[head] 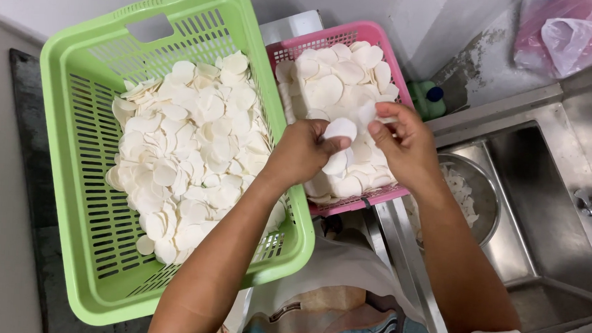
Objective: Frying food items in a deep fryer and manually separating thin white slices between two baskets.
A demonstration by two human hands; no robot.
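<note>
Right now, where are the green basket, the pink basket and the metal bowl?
green basket (79, 60), head view, left rim.
pink basket (330, 34), head view, far rim.
metal bowl (487, 197), head view, right inner wall.

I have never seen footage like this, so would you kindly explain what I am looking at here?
The one picture comes from a camera worn on a person's head, looking down at their own bare hands. The left hand pinches a thin white round slice, and the right hand holds another piece beside it. Both hover over a pink basket heaped with the same slices. A larger green basket to the left holds more. To the right is a steel sink with a metal bowl in it.
</note>
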